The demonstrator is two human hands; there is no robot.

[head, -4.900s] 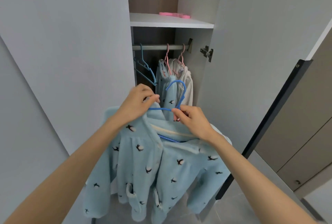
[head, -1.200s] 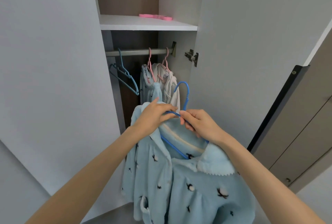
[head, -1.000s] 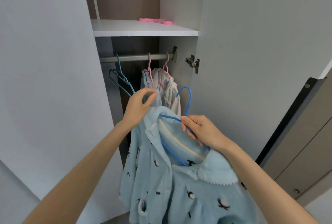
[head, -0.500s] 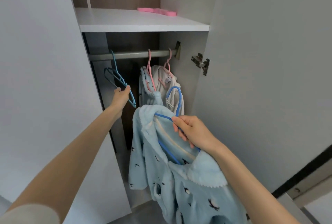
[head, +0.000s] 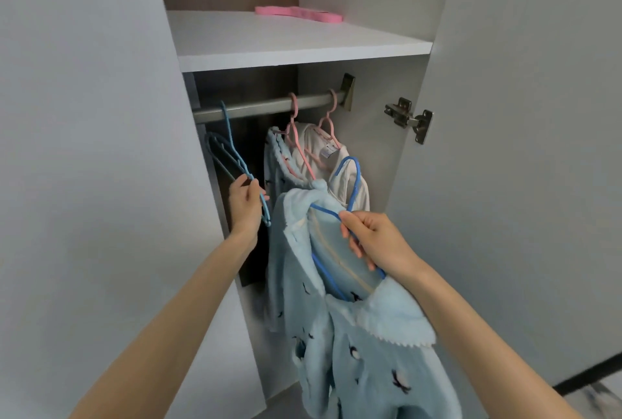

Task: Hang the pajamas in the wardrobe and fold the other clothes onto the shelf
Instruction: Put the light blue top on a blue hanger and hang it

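The wardrobe [head: 380, 149] stands open, with a white shelf [head: 286, 45] above a gray rail [head: 262, 107]. The fluffy blue pajama top [head: 370, 351] hangs on a blue hanger [head: 354, 176] in front of the rail, not yet on it. The right hand [head: 377, 240] pinches that hanger with its fingers. The left hand [head: 245, 203] curls its fingers round empty blue hangers [head: 229, 156] hooked on the rail.
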